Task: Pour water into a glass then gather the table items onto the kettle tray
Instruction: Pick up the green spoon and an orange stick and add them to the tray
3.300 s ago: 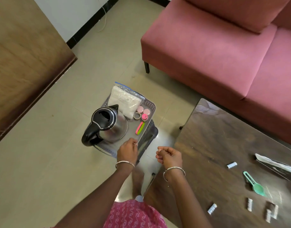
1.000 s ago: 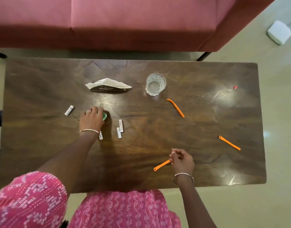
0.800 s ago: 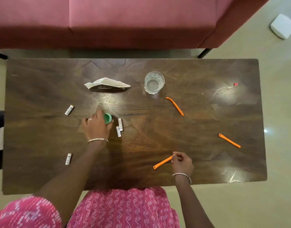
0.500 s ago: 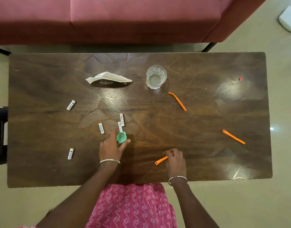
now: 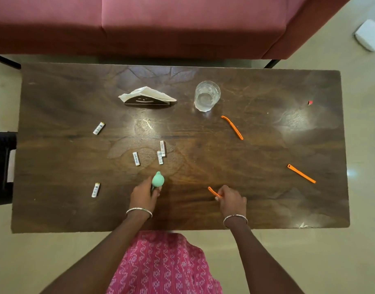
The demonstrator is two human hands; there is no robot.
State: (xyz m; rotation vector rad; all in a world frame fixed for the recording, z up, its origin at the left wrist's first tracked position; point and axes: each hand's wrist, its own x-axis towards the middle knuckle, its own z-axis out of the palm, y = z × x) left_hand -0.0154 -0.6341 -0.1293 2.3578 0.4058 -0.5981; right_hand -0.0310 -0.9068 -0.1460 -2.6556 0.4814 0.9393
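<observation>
Green scoop [image 5: 158, 179] is gripped in the left hand [image 5: 143, 196] over the table's [image 5: 55, 102] near middle. The right hand [image 5: 232, 199] pinches an orange stick [image 5: 213, 192] beside it. The glass [image 5: 206, 95] stands at the far side, holding water.

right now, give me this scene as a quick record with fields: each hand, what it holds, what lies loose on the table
left hand: grips the green plastic spoon, bowl pointing away
right hand: pinches one orange plastic strip
loose strips: two more orange strips on the dark wooden table
loose packets: five small white packets, two of them touching
glass: clear glass, upright, seems to hold water
holder: black tissue holder with white tissues, left of the glass
kettle tray: not in view
</observation>
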